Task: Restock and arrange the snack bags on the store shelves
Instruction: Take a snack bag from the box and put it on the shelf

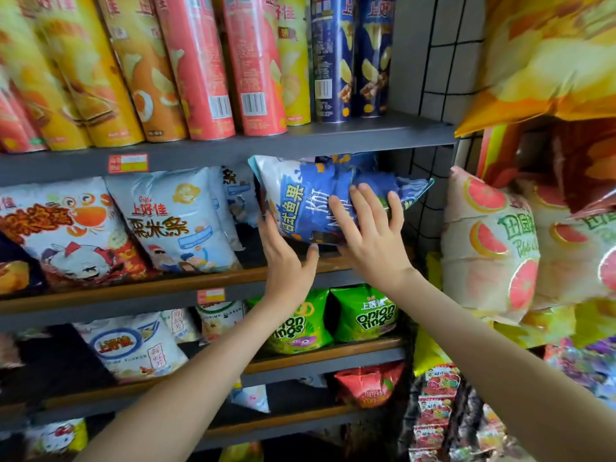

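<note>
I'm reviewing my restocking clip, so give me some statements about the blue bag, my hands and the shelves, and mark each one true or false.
1. The left hand and the right hand both touch the blue bag. True.
2. The blue bag stands straight upright. False: it is tilted.
3. The green onion rings bags sit on the shelf below the blue bag. True.
4. The top shelf holds flat bags. False: tall canisters stand on it.
5. The right hand is curled into a fist. False: its fingers are spread flat on the blue bag.
</note>
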Available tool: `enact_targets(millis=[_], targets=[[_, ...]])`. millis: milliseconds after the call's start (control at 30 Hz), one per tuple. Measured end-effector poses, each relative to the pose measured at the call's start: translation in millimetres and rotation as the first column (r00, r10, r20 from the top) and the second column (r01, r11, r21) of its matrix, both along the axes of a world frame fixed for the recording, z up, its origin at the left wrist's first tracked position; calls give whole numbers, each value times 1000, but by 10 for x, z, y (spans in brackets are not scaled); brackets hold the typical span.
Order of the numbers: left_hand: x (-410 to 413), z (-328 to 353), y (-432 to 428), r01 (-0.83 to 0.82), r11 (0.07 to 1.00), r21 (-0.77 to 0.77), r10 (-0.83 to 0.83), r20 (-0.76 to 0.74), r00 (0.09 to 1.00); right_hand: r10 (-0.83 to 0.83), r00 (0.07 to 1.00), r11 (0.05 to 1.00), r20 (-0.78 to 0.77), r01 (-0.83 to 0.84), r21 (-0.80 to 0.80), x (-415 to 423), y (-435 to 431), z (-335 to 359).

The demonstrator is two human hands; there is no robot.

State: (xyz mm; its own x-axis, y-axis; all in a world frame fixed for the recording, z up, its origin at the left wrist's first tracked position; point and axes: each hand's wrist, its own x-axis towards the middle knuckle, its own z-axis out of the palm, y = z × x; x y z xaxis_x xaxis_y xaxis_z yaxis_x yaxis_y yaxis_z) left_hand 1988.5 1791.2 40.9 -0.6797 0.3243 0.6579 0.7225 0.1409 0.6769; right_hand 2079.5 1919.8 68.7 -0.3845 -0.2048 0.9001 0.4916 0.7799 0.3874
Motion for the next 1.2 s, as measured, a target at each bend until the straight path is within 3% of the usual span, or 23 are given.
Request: enact_targets(millis=[133, 267, 333, 433, 567, 767, 900, 1000, 1100, 1200], targets=[[-219, 11, 85, -27, 988, -152, 24, -25, 999, -43, 996, 999, 82, 45, -13, -129, 180, -24], [-342, 58, 151, 43, 918, -393, -52, -10, 999, -113, 958, 968, 262, 166, -190, -214, 405, -88], [-387, 100, 206, 69, 887, -456, -71, 12, 997, -126, 955, 935, 270, 205, -291, -275, 463, -35], [-420, 161, 347, 152, 872, -466, -123, 92, 988, -119, 957, 875, 264, 227, -429, -379, 506, 85], [-393, 253, 554, 230, 883, -410, -150, 219, 964, -98, 963, 845, 253, 215, -490, -480, 559, 72], [-458, 209, 726, 355, 816, -456, -211, 335, 918, -194, 894, 855, 404, 356, -378, -471, 722, -13], [-568, 259, 738, 386, 739, -552, -169, 403, 899, -183, 917, 862, 355, 323, -391, -506, 739, 17], [-624, 367, 741, 357, 811, -463, -84, 511, 855, -130, 966, 865, 221, 220, -450, -562, 677, 126], [-692, 399, 765, 412, 897, -159, -185, 712, 677, -82, 988, 819, 127, 139, -556, -657, 539, 274], [-678, 433, 777, 483, 874, 52, -308, 828, 468, -30, 981, 759, 192, 147, -634, -721, 428, 439]])
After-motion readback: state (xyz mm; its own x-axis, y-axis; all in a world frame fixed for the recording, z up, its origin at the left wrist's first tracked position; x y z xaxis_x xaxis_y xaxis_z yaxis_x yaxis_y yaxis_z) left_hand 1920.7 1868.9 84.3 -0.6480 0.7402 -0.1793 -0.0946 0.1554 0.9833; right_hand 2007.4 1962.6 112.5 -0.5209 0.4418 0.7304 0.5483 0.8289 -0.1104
